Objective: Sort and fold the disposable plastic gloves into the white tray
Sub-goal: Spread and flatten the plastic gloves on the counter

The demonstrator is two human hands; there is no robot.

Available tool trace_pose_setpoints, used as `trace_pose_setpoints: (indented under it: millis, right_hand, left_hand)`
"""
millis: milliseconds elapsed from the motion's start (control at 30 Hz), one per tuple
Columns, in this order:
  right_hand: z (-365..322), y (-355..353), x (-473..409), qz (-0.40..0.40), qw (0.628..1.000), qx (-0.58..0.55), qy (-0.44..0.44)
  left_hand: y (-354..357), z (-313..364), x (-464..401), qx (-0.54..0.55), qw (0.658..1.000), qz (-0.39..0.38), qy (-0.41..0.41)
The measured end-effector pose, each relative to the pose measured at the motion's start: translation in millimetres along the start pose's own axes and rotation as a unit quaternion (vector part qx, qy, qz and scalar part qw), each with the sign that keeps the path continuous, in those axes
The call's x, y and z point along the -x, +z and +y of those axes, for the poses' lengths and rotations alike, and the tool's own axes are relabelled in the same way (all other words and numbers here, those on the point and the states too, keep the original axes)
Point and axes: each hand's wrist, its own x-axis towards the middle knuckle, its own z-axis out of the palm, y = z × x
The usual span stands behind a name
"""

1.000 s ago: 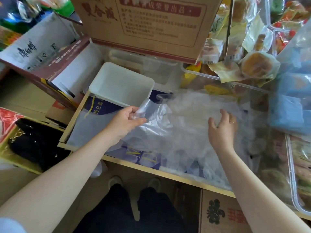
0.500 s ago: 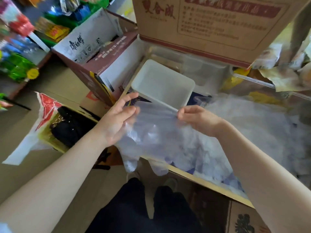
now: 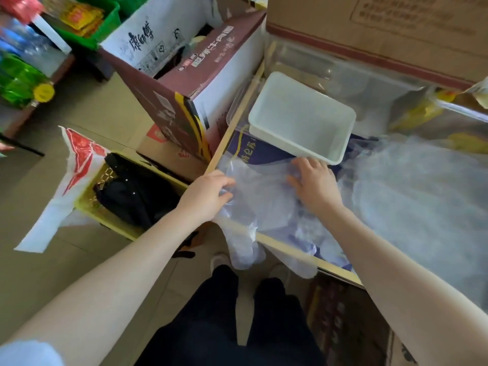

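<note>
Left hand (image 3: pixel 208 196) pinches a clear glove (image 3: pixel 260 204); open right hand (image 3: pixel 313 184) presses it flat. Its overhanging fingers could drag it off the tabletop (image 3: pixel 290 249).

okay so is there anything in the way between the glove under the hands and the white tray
Nothing visible blocks it. The glove lies flat on the table edge under the left hand and right hand, its fingers hanging over the edge. The white tray sits just behind it, open-topped and seemingly empty.

Clear plastic glove (image 3: pixel 260 204) spread flat, fingers draped over table edge, beside empty white tray (image 3: pixel 301 118)
</note>
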Motion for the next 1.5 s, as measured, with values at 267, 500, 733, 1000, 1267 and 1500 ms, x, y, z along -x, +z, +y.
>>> trace_pose_setpoints:
  millis: [267, 500, 733, 1000, 1267, 1500]
  right_hand:
    - [-24, 35, 53, -0.008, 0.972, 0.153, -0.180]
    - [-8, 46, 56, -0.116, 0.979, 0.147, -0.074]
    - [-2, 50, 55, -0.122, 0.979, 0.140, -0.081]
    - [60, 4, 79, 0.124, 0.991, 0.055, -0.016]
    - [182, -30, 85, 0.077, 0.954, -0.001, 0.288]
    - [197, -48, 88, 0.225, 0.950, -0.121, 0.181]
  left_hand:
    - [5, -9, -7, 0.032, 0.998, 0.058, -0.009]
    - [6, -11, -5, -0.164, 0.984, 0.063, 0.023]
    - [35, 17, -5, -0.272, 0.949, -0.031, 0.157]
    - [39, 30, -17, -0.323, 0.940, -0.097, 0.054]
    - [60, 70, -17, -0.243, 0.957, 0.042, 0.156]
    - [102, 142, -19, -0.006, 0.971, 0.017, 0.237]
